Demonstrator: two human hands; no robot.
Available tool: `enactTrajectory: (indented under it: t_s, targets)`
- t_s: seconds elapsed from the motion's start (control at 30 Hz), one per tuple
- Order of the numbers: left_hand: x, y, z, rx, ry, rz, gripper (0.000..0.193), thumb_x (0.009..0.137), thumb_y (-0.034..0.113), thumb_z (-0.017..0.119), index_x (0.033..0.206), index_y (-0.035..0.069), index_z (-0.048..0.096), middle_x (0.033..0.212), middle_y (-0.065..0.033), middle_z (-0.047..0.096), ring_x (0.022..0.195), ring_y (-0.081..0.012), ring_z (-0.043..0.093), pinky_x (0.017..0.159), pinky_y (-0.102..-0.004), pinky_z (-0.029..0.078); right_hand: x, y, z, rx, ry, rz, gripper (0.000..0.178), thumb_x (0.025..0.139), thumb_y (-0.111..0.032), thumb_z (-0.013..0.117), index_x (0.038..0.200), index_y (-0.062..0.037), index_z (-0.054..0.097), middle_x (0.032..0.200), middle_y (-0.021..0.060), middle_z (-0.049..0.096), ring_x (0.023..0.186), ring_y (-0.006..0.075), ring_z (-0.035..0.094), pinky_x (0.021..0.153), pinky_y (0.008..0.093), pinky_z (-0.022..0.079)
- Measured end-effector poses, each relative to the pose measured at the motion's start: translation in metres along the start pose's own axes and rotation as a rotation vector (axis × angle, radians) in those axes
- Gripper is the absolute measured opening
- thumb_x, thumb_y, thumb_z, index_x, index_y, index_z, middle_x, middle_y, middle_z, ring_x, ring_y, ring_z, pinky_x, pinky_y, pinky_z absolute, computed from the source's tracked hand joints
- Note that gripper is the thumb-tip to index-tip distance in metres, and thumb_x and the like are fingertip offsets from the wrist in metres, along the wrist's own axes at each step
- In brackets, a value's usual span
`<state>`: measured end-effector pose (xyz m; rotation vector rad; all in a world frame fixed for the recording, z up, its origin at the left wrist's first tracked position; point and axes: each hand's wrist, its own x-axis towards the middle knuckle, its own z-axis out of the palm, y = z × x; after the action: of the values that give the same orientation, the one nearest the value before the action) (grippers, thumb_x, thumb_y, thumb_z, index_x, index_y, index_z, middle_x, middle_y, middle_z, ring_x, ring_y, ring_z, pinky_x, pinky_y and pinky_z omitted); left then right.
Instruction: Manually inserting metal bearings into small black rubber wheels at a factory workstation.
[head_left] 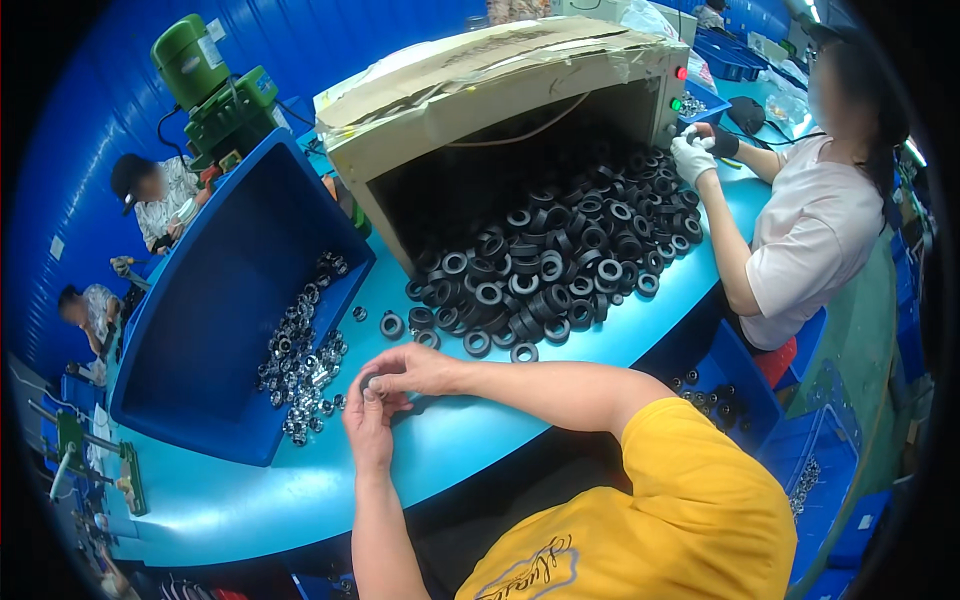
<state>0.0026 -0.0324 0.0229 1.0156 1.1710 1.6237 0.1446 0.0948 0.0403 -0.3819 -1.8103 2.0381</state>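
Observation:
My left hand (370,430) and my right hand (418,370) meet over the table's near edge. Their fingertips close together around a small dark piece that looks like a black ring (369,381), mostly hidden by the fingers. Just left of my hands, shiny metal ring-shaped parts (305,365) lie in the mouth of a tilted blue bin (215,310). Beyond my right forearm spreads a large heap of black rings (550,265), with a few loose ones (392,325) at its near left border.
A box-like housing (350,165) topped with cardboard stands behind the heap. At right, a co-worker (810,220) in a white glove handles a part. A green machine (205,80) rises behind the bin. Blue crates (815,450) with parts stand low at right.

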Motion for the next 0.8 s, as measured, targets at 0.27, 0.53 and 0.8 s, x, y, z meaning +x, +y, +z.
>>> enactTrajectory:
  t_s: [0.27, 0.53, 0.8]
  targets:
    - [-0.001, 0.0, 0.01, -0.019, -0.044, 0.041, 0.052, 0.11, 0.039, 0.059, 0.145, 0.002, 0.05, 0.111, -0.0101, 0.069, 0.085, -0.0174, 0.069, 0.076, -0.0341, 0.062, 0.0, 0.002, -0.006, -0.024, 0.045, 0.065, 0.037, 0.098, -0.032, 0.079, 0.113, 0.0012, 0.073, 0.099, 0.0055, 0.074, 0.088, 0.0113, 0.067, 0.081, 0.0285, 0.055]
    - [0.001, -0.001, 0.01, 0.037, 0.022, 0.03, 0.048, 0.11, 0.036, 0.059, 0.144, 0.004, 0.049, 0.105, -0.0109, 0.069, 0.078, -0.0175, 0.068, 0.069, -0.0331, 0.061, 0.0, 0.009, -0.006, 0.117, 0.066, 0.024, 0.034, 0.096, -0.033, 0.082, 0.098, -0.0001, 0.072, 0.089, 0.0053, 0.071, 0.08, 0.0116, 0.066, 0.072, 0.029, 0.054]
    - [-0.002, 0.003, 0.013, 0.18, 0.127, 0.057, 0.036, 0.112, 0.03, 0.057, 0.137, 0.004, 0.054, 0.095, -0.009, 0.068, 0.068, -0.0144, 0.065, 0.059, -0.0289, 0.058, -0.003, 0.009, 0.006, 0.078, 0.152, -0.043, 0.03, 0.099, -0.029, 0.078, 0.101, 0.0002, 0.072, 0.09, 0.0056, 0.073, 0.083, 0.0123, 0.068, 0.074, 0.0295, 0.056]
